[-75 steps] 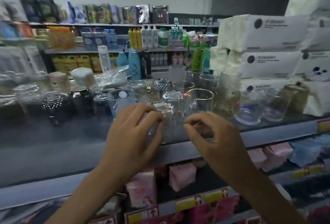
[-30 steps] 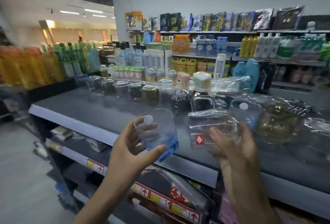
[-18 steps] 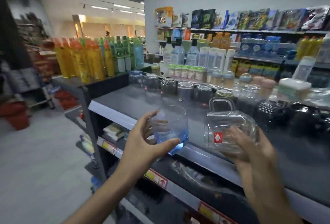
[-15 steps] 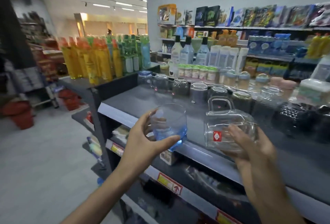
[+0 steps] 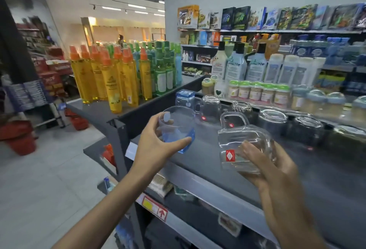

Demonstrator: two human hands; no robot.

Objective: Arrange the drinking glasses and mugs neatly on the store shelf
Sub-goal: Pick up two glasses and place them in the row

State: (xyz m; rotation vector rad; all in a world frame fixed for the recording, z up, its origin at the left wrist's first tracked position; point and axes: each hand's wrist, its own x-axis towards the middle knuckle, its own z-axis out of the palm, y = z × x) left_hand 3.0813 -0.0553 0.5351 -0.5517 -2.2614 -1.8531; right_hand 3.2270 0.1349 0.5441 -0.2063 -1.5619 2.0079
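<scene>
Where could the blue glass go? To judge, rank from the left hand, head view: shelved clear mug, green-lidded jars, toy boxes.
1. Clear mug, on the shelf just beyond the left hand.
2. Green-lidded jars, farther back, rightward.
3. Toy boxes, top far wall shelf.

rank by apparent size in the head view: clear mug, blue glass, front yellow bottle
1. Clear mug, in the right hand.
2. Blue glass, in the left hand, and front yellow bottle: unranked; the bottle looks taller but narrower, and stands farther off.

Bare forearms lead to a bare left hand [image 5: 156, 149] and right hand [image 5: 273, 169].
</scene>
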